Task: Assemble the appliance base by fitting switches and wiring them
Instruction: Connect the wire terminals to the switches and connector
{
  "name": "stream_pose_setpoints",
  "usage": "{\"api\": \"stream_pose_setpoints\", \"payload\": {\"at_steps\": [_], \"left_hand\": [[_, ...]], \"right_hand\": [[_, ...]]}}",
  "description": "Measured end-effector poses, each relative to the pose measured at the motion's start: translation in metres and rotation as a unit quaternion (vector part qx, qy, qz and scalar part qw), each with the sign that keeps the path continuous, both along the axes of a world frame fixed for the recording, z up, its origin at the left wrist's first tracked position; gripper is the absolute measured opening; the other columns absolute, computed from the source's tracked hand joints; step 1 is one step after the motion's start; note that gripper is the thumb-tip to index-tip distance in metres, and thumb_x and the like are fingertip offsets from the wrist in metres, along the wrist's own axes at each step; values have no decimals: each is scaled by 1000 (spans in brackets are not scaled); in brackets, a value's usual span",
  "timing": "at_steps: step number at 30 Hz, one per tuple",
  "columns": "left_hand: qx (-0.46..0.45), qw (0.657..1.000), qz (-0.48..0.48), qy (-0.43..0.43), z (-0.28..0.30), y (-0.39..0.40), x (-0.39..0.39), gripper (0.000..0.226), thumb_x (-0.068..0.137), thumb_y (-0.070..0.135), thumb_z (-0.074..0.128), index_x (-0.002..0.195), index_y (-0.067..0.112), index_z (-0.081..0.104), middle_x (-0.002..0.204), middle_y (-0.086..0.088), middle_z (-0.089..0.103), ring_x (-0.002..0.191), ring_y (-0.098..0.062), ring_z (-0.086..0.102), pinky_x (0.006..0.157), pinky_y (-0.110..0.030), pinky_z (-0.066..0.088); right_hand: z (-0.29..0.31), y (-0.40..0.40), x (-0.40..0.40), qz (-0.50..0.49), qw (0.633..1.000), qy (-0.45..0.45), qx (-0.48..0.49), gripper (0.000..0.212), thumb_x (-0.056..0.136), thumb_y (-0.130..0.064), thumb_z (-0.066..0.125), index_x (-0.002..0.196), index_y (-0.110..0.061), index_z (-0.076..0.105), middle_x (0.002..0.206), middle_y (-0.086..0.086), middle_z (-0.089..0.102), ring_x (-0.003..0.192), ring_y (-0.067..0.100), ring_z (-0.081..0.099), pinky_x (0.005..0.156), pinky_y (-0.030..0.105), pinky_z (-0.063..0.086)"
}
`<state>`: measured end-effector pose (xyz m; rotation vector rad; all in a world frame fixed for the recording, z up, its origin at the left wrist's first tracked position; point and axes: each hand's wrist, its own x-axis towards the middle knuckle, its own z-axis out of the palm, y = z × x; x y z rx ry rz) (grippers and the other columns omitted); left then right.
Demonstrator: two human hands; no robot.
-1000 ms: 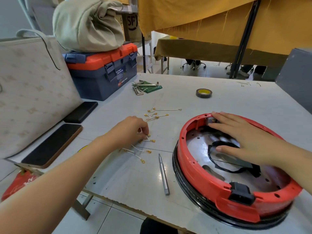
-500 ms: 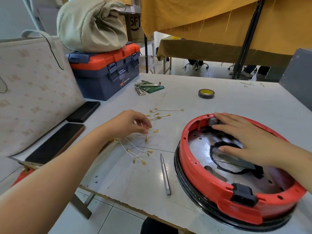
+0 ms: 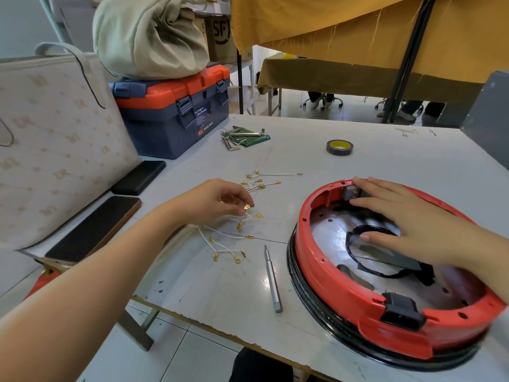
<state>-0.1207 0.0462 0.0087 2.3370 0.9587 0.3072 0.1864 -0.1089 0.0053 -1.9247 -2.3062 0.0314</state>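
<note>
The round red appliance base (image 3: 325, 274) with a black lower rim lies on the table's right side. A grey switch (image 3: 351, 193) sits in its far wall and a black socket (image 3: 400, 310) in its near wall. My right hand (image 3: 407, 219) lies flat over the base, fingertips on the rim by the grey switch. My left hand (image 3: 217, 201) pinches one white wire with brass terminals (image 3: 249, 213), lifted slightly off the table. More such wires (image 3: 228, 244) lie loose below it and others (image 3: 264, 180) behind it.
A grey screwdriver (image 3: 272, 279) lies left of the base. Farther back are hex keys (image 3: 242, 137) and a tape roll (image 3: 339, 146). A blue and orange toolbox (image 3: 170, 119), a patterned bag (image 3: 55, 144) and two dark phones (image 3: 93, 230) crowd the left side.
My left hand has risen a little from the wire pile, pulling one wire up and toward the right. The right hand has stayed on the base.
</note>
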Motion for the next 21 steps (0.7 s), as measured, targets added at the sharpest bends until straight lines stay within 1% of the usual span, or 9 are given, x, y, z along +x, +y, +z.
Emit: {"api": "stream_pose_setpoints", "payload": {"at_steps": [4, 8, 9, 11, 13, 14, 17, 19, 21], "left_hand": [[12, 1000, 1, 6, -3, 0, 0, 17, 87, 12, 67, 103, 17, 69, 105, 1, 61, 94, -22, 59, 89, -29, 46], [3, 1000, 2, -11, -1, -2, -3, 21, 89, 6, 62, 105, 18, 70, 107, -4, 62, 94, -26, 59, 89, -34, 46], [-1, 1000, 12, -18, 1, -1, -3, 22, 89, 6, 62, 105, 19, 70, 104, -5, 65, 90, -26, 60, 87, -33, 47], [-30, 998, 33, -42, 3, 0, -5, 22, 89, 6, 62, 103, 20, 70, 93, -6, 70, 77, -16, 65, 78, -25, 53], [-64, 994, 46, -72, 4, 0, -4, 19, 87, 5, 64, 99, 18, 70, 83, 1, 72, 66, -5, 65, 66, -16, 52], [-76, 992, 53, -87, 4, 0, -3, 17, 86, 4, 65, 97, 16, 71, 79, 5, 72, 65, -4, 66, 63, -14, 51], [-136, 975, 80, -156, 2, 2, -2, 12, 82, 2, 69, 92, 8, 70, 76, 1, 73, 71, -11, 70, 64, -16, 53], [-186, 956, 102, -203, 3, 2, -2, 10, 79, -2, 69, 86, 4, 69, 80, -7, 73, 72, -16, 71, 64, -17, 54], [-216, 942, 118, -228, 4, 2, -1, 8, 77, -5, 70, 79, 3, 69, 85, -5, 74, 71, -18, 72, 63, -17, 55]], "right_hand": [[0, 0, 0, 1, 1000, 6, 3, 67, 85, -54, 52, 144, -31, 33, 155, -16, -3, 145, 4, -4, 118, 23, 4], [0, 0, 0, 4, 1000, 2, 3, 67, 85, -56, 50, 144, -31, 33, 153, -18, -5, 144, 3, -4, 118, 24, 4], [0, 1, 0, 5, 1000, 1, 3, 67, 85, -56, 50, 144, -31, 33, 152, -18, -6, 144, 3, -4, 118, 24, 4], [-1, 1, 1, 7, 1000, 1, 4, 67, 85, -56, 50, 144, -30, 34, 152, -18, -6, 144, 3, -4, 118, 23, 4], [-1, 1, 1, 7, 1000, 1, 7, 67, 84, -57, 50, 144, -30, 35, 152, -18, -5, 144, 3, -3, 118, 23, 4], [-1, 1, 1, 7, 1000, 2, 8, 67, 84, -58, 49, 143, -30, 35, 153, -18, -4, 144, 3, -3, 118, 24, 5], [-1, 1, 1, 7, 1000, 3, 10, 68, 83, -58, 49, 143, -29, 37, 153, -17, -3, 145, 4, -2, 119, 26, 7], [-2, 1, 1, 9, 1000, 2, 12, 67, 83, -58, 49, 143, -29, 37, 153, -17, -3, 145, 5, -1, 119, 27, 8], [-2, 1, 2, 9, 1000, 1, 12, 67, 83, -58, 49, 143, -29, 38, 153, -17, -3, 145, 4, -1, 119, 27, 7]]}}
